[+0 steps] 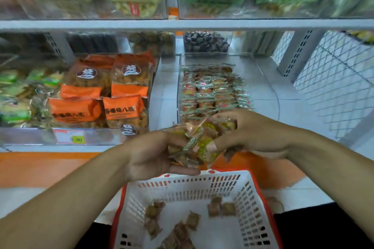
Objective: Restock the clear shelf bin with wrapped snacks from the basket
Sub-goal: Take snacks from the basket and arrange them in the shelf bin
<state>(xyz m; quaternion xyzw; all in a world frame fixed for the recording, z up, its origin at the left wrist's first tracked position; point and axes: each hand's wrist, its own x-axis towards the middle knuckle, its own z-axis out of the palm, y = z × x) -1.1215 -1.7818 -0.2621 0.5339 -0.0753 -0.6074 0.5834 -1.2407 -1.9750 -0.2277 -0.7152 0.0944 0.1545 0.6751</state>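
Above the basket [202, 183], left hand [149, 153] and right hand [249, 133] gripping wrapped snacks [202, 137] (count unclear, wrappers blurred)

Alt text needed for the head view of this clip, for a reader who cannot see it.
Both hands, left hand and right hand, hold a bunch of wrapped snacks above a white basket with a few snacks left inside. Just beyond them on the shelf is a clear bin, partly filled with rows of similar snacks.
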